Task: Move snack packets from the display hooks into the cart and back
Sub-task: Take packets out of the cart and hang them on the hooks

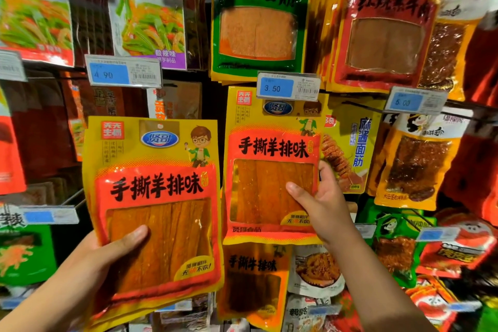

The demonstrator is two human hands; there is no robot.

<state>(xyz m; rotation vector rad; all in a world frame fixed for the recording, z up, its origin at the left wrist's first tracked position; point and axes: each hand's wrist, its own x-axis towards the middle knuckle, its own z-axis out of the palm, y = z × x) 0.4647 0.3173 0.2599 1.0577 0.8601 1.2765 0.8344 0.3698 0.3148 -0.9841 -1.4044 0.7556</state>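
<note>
My left hand [107, 253] grips a yellow-and-red snack packet [159, 197] by its lower left corner, thumb on the clear window, holding it upright in front of the display. My right hand [315, 197] pinches the right edge of a matching yellow-and-red packet [269, 164] that hangs in the middle of the display, thumb on its front and fingers behind. More packets seem stacked behind the one in my left hand. The hook under the hanging packet is hidden by the price tag.
Rows of hanging snack packets fill the wall: a green-and-yellow packet [258, 19] and a red-and-yellow packet [382, 32] above, orange packets [253, 280] below. Price tags read 4.90 [122, 71], 3.50 [288, 87] and 5.00 [415, 101]. No cart is in view.
</note>
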